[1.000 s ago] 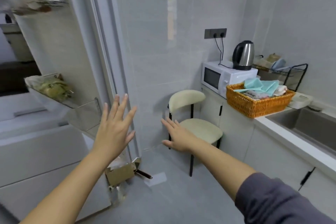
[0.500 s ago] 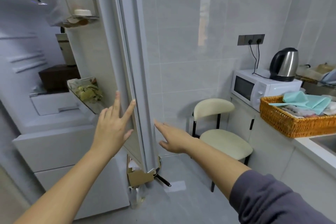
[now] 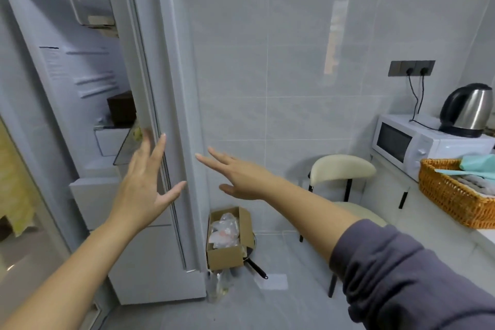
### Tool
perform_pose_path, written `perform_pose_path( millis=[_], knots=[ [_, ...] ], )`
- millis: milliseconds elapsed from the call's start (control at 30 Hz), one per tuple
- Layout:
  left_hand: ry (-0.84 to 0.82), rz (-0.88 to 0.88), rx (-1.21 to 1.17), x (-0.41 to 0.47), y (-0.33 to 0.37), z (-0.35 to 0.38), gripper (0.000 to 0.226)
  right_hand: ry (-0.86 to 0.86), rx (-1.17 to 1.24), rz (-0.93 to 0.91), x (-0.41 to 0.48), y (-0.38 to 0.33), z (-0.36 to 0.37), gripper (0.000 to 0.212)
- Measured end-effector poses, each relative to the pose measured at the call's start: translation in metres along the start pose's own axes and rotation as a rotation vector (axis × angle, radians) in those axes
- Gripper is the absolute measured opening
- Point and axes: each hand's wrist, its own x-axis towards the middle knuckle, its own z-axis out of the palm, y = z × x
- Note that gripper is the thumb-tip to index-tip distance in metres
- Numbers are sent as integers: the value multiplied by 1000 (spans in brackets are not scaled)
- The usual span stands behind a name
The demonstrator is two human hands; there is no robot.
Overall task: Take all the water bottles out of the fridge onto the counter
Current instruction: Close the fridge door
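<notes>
Head view: my left hand [image 3: 144,187] is raised in front of the edge of the open fridge door [image 3: 174,88]. Its palm faces away from me and its fingers are spread wide and straight, holding nothing. I cannot tell whether the fingertips touch the door seal. My right hand [image 3: 238,177] reaches in from the right, flat and empty. Its straight fingers point at the door's outer edge, very near it, but contact is unclear.

Beyond my left hand, the fridge [image 3: 88,195] stands open. A dark brown box [image 3: 120,108] sits on a shelf above a white drawer [image 3: 109,142]. Where the water bottles are I cannot tell.

Below my right hand, a cardboard box [image 3: 227,238] on the floor holds crumpled clear plastic bags. Far right of that hand, a wicker basket [image 3: 455,195] on the counter [image 3: 484,236] holds teal cloths [image 3: 479,166] and something grey. Behind the basket stands a white microwave [image 3: 417,147] with a steel kettle [image 3: 468,110] on top.

A printed sheet [image 3: 53,61] on the fridge's inner wall, up and left of my left hand, is too blurred to read.
</notes>
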Motion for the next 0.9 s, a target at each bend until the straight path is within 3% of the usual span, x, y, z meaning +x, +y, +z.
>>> perform_pose_path(
  millis=[167, 633, 900],
  knots=[
    [38, -90, -58, 0, -6, -10, 104, 45, 27, -11, 33, -27, 4, 85],
    [50, -27, -94, -14, -104, -65, 117, 35, -39, -60, 108, -96, 23, 86],
    [44, 8, -25, -17, -172, -98, 115, 32, 62, -37, 160, -138, 38, 85]
  ],
)
